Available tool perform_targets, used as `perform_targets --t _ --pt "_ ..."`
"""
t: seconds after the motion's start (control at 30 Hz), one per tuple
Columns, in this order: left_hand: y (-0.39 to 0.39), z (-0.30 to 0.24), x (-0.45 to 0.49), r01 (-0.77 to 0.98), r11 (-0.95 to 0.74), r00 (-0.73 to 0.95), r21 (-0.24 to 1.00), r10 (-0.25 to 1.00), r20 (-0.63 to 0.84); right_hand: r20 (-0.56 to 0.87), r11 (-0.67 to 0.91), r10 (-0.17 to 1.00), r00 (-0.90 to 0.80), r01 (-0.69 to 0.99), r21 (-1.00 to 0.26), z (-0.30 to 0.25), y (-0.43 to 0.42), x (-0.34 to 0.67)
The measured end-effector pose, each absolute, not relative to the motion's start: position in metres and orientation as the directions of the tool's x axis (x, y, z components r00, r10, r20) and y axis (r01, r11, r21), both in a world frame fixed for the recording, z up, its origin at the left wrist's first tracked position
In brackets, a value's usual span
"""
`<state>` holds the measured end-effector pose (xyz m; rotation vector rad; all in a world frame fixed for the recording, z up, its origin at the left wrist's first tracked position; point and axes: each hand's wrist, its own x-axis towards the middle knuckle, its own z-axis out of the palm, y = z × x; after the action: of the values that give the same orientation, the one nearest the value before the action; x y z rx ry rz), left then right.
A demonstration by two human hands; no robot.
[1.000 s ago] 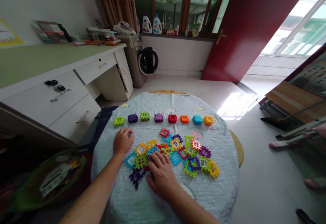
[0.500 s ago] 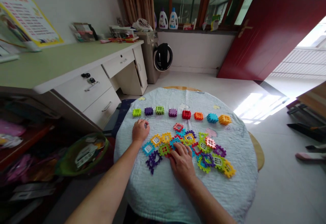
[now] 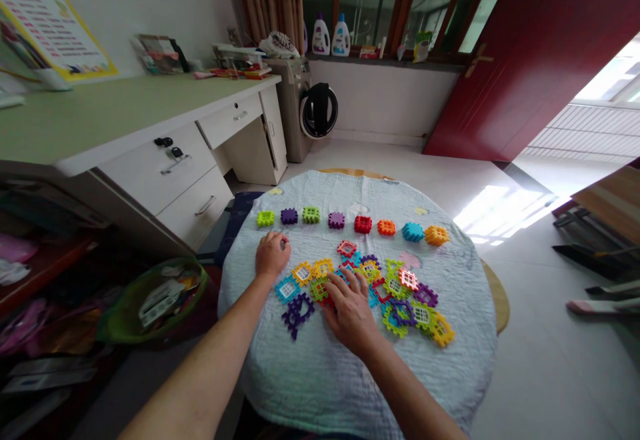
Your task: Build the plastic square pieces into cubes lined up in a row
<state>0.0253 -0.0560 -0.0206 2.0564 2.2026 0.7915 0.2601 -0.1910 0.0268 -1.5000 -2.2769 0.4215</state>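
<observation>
My left hand [image 3: 273, 253] rests on the left of the cloth with its fingers curled in; what they hold, if anything, is hidden. My right hand [image 3: 350, 307] lies over the middle of a spread of plastic interlocking pieces, fingers apart and touching them. Beside its fingers are a green window piece [image 3: 319, 289] and a yellow piece [image 3: 323, 268]. A blue window piece [image 3: 288, 289] and purple pieces [image 3: 299, 313] lie between the hands. To the right are green pieces [image 3: 395, 285], a pink-red window piece [image 3: 409, 279] and a yellow piece [image 3: 443, 330].
Farther back stands a row of stacked or joined pieces, from light green [image 3: 265, 218] through red [image 3: 363, 225] to orange-yellow [image 3: 437, 235]. A pale blue cloth [image 3: 310, 387] covers the round table. A desk [image 3: 125, 110] and green basket [image 3: 197, 293] are at left.
The view has shifted slightly, so the table and pieces sit a little farther left. My right hand stays on the pieces with its fingers a bit more spread; my left hand keeps its curled pose.
</observation>
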Motion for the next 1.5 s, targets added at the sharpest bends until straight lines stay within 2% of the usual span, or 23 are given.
perform_targets --t 0.13,0.43,0.6,0.73,0.8,1.03,1.1,1.23,1.37,1.5 --pt "-0.056 -0.020 0.025 0.927 0.000 -0.130 0.375 0.938 0.321 0.092 0.397 0.911 -0.403 0.790 -0.468 0.024 -0.182 0.245" --pt "-0.053 -0.028 0.022 0.935 -0.020 -0.107 0.353 0.936 0.335 0.093 0.407 0.903 -0.419 0.768 -0.495 0.027 -0.177 0.247" --pt "-0.052 -0.028 0.021 0.941 -0.017 -0.105 0.339 0.936 0.337 0.197 0.457 0.886 -0.420 0.716 -0.528 0.029 -0.182 0.255" --pt "-0.051 -0.028 0.022 0.940 -0.014 -0.107 0.341 0.936 0.335 0.298 0.331 0.937 -0.185 0.743 -0.582 0.025 -0.174 0.285" --pt "-0.051 -0.028 0.021 0.940 -0.015 -0.107 0.342 0.936 0.335 0.290 0.228 0.955 -0.063 0.780 -0.583 0.021 -0.167 0.307" --pt "-0.051 -0.028 0.021 0.944 -0.014 -0.105 0.329 0.934 0.340 0.191 -0.065 0.964 0.185 0.861 -0.504 0.013 -0.158 0.399" --pt "-0.051 -0.028 0.021 0.943 -0.016 -0.103 0.331 0.936 0.337 0.133 -0.076 0.978 0.160 0.870 -0.487 0.012 -0.162 0.416" --pt "-0.050 -0.027 0.021 0.943 -0.021 -0.097 0.333 0.938 0.333 0.056 0.004 0.998 0.025 0.888 -0.460 0.006 -0.170 0.423" --pt "-0.051 -0.027 0.021 0.947 -0.010 -0.101 0.320 0.939 0.329 0.099 0.009 0.994 0.041 0.889 -0.457 0.000 -0.166 0.414" --pt "-0.051 -0.028 0.021 0.949 -0.004 -0.103 0.314 0.941 0.323 0.154 0.054 0.987 0.034 0.846 -0.530 0.000 -0.154 0.415"
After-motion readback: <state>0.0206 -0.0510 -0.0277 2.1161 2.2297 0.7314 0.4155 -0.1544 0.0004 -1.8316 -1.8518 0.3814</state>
